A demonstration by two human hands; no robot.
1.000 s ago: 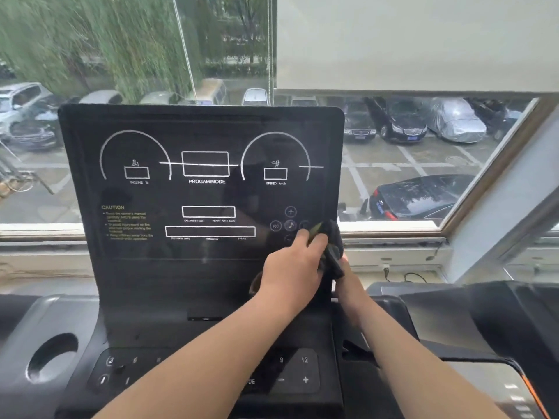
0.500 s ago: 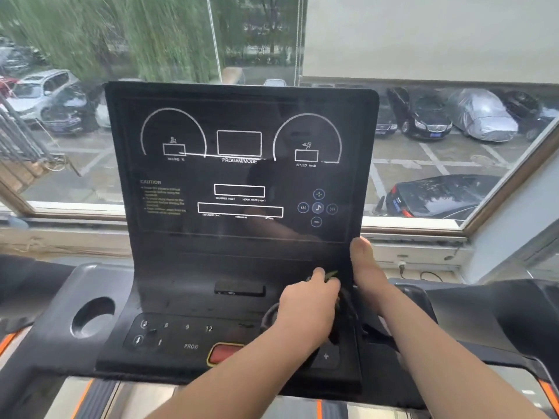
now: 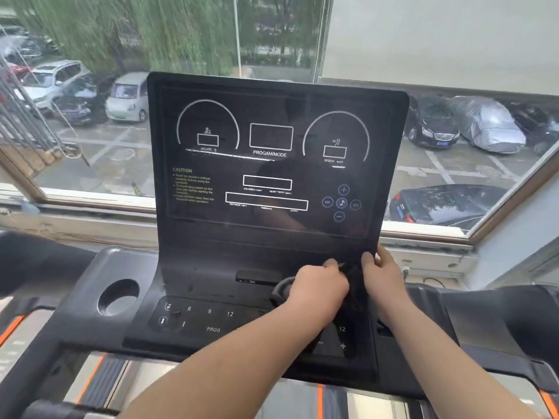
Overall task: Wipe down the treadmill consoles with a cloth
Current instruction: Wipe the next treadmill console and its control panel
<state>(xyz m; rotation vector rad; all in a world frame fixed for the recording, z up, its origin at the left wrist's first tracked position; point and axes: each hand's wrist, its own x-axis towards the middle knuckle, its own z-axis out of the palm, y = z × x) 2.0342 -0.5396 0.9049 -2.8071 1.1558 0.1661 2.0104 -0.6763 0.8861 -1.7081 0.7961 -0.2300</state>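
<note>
Judging cloth (image 3: 354, 285) soft, light, limp: best bunched in fist, pad kept flat on panel. Dark fabric, small yellow-green fleck, pressed low on console (image 3: 272, 176) near right edge, above keypad (image 3: 208, 316). Left hand (image 3: 317, 290) curled round cloth; right hand (image 3: 383, 278) pinching console's edge. Console glossy black, probably rigid, smudge-prone.

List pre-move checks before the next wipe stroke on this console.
1. Cloth held: ok. The left hand grips the cloth at the lower right of the console.
2. Console braced: ok. The right hand pinches its right edge.
3. Cloth flat on the panel: cannot tell, the left hand hides the contact.
4. Keypad free of accidental presses: cannot tell, the left forearm covers part of it.
5. Console powered off: cannot tell.
</note>
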